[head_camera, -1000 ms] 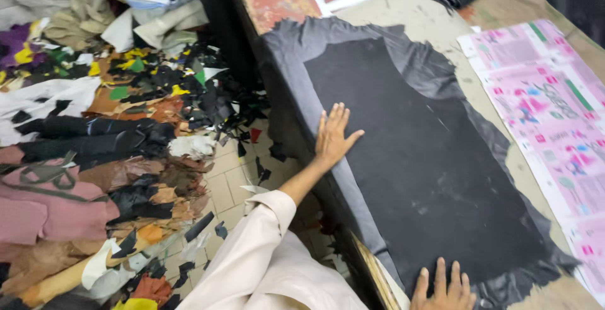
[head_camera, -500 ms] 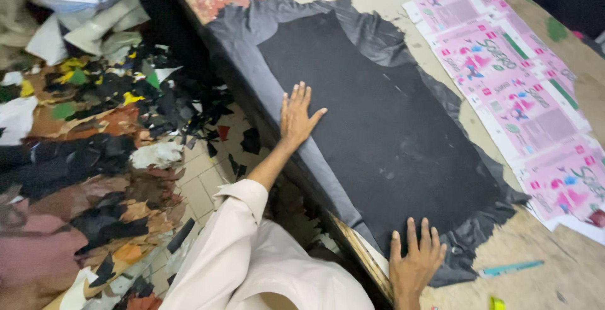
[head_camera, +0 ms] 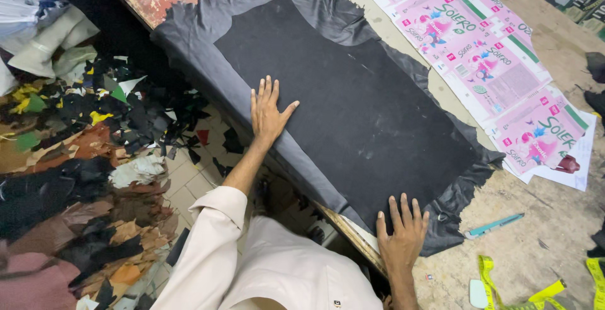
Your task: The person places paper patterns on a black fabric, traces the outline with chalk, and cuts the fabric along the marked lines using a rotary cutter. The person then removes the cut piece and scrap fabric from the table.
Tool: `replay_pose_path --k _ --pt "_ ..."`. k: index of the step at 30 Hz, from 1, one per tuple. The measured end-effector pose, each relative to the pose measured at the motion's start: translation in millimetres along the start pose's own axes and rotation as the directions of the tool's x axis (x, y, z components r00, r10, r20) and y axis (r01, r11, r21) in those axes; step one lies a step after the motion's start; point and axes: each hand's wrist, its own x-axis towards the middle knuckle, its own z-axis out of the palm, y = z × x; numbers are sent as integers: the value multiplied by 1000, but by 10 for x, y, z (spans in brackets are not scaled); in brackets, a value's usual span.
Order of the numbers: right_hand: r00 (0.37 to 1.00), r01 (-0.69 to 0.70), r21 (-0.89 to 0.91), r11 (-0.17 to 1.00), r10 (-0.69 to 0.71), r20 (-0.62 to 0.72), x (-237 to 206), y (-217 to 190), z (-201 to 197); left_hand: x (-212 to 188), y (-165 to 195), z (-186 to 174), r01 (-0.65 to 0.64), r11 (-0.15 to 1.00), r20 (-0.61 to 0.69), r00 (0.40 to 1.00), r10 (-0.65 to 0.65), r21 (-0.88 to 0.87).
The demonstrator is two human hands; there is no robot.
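Note:
A black felt-like panel [head_camera: 359, 108] lies on top of a larger dark grey hide [head_camera: 208, 51] spread over the worn table [head_camera: 542, 234]. My left hand [head_camera: 268, 111] rests flat, fingers spread, on the panel's near left edge. My right hand [head_camera: 401, 231] presses flat on the panel's near right corner, close to the table's front edge. Neither hand holds anything. The hide's ragged border shows all round the panel.
Pink printed flattened cartons [head_camera: 485, 64] lie to the right of the hide. A teal pen-like tool [head_camera: 495, 225], a yellow measuring tape [head_camera: 504, 281] and a small pale piece [head_camera: 478, 293] sit near the right hand. Heaps of coloured leather scraps [head_camera: 82, 158] cover the tiled floor at left.
The view has shifted so that the table sits more to the left and closer. Both hands stay flat on the panel; the right hand has come further into view.

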Motion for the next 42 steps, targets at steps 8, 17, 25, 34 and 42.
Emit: replay_pose_path --k 8,17,25,34,42 --pt "1000 -5 -23 1000 6 23 -6 -19 9 70 -20 38 -1 999 51 999 -1 45" --pt "998 -19 4 1000 19 56 5 -1 55 147 -36 51 -2 998 93 996 -4 61" --pt "999 -3 -6 1000 3 41 0 -41 2 179 -31 33 12 999 81 997 -15 34" --pt "999 46 27 999 -46 3 -34 -58 -1 173 -55 -2 51 999 30 998 -52 14" --pt "998 60 53 997 -61 13 -25 -68 -4 208 -31 9 39 998 56 998 -41 41"
